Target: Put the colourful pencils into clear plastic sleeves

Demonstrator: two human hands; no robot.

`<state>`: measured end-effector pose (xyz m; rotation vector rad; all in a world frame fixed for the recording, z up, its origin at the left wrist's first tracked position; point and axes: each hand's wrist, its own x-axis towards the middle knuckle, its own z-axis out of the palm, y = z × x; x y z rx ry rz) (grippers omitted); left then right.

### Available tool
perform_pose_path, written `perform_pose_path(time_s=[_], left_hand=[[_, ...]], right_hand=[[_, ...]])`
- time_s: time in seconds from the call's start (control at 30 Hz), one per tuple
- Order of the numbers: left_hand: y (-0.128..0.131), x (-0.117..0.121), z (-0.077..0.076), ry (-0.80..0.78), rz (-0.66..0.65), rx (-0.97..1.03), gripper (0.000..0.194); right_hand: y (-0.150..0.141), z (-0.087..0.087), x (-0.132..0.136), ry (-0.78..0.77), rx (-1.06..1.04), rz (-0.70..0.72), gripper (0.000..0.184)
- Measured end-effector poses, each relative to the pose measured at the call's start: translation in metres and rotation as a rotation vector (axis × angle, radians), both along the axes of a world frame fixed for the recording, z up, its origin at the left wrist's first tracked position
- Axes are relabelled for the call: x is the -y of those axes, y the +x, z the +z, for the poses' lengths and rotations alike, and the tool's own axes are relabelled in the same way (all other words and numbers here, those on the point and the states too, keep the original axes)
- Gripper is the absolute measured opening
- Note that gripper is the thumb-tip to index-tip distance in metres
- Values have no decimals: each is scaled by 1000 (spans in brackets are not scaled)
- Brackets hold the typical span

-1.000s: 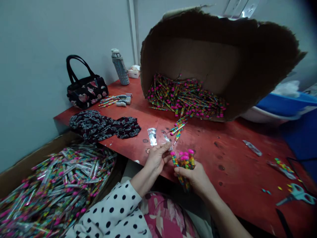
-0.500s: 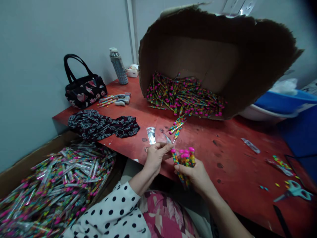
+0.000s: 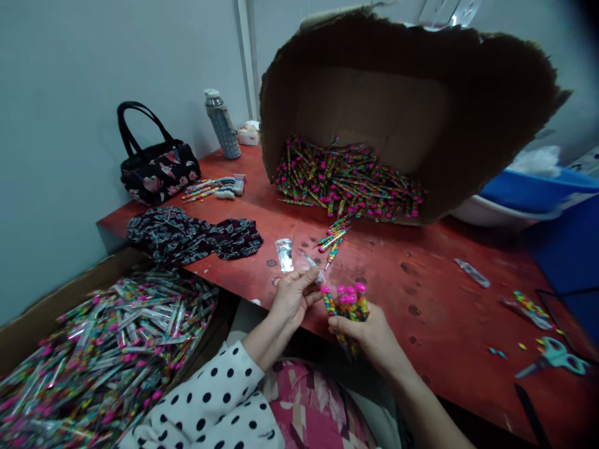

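Note:
My right hand (image 3: 374, 330) is closed around a bundle of multicoloured segmented pencils (image 3: 349, 302) with round pink tops pointing up. One pencil at the left of the bundle leans apart from the others. Just left of it, my left hand (image 3: 294, 298) is closed in a pinch on a narrow clear plastic sleeve (image 3: 314, 265), thumb and finger at its near end. Beyond my hands, a few loose pencils (image 3: 334, 240) lie on the red table (image 3: 374, 255). A silver packet (image 3: 284, 254) lies flat beyond my left hand.
A large cardboard box (image 3: 374, 93) lies on its side, with many pencils (image 3: 346, 178) inside. Lower left, another box (image 3: 56, 293) holds many sleeved pencils (image 3: 116, 349). Scissors (image 3: 552, 358) and a clear sleeve (image 3: 472, 272) lie right. A handbag (image 3: 159, 171), bottle (image 3: 222, 125) and patterned cloth (image 3: 191, 237) stand left.
My left hand has shifted slightly down and left, away from the nearest pencil top, and the clear sleeve moved with it. My right hand keeps its grip on the bundle.

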<state>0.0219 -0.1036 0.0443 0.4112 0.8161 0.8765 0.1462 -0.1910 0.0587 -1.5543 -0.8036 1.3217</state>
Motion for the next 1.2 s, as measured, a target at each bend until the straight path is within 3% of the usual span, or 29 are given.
perform_pose_path(time_s=[0.3,0.53,0.77,0.83,0.97,1.07,1.2], left_hand=[[2,5,5,38,-40,11,24],[1,8,5,126,-74,-90,26],[4,18,-2,259,-168,-159,27],[3,16,-4,244,-145,-134,27],[-2,8,-4,157,31,-72,26],[-2,8,-4,140,65,-76,27],[4,23,-4,148,-32,-135,31]], right_hand=[[1,-5,-2,14,-23,-11,26],[2,-7,-1,15,-74,-17,28],[-2,1,-11,9,-278,-96,34],[-3,-1,-10,15,-306,-72,34],[-6,-13,3,-6,-267,50,26],[-11,-22,11,22,-256,-65,26],[-18,-20,5,116,-244,-138,19]])
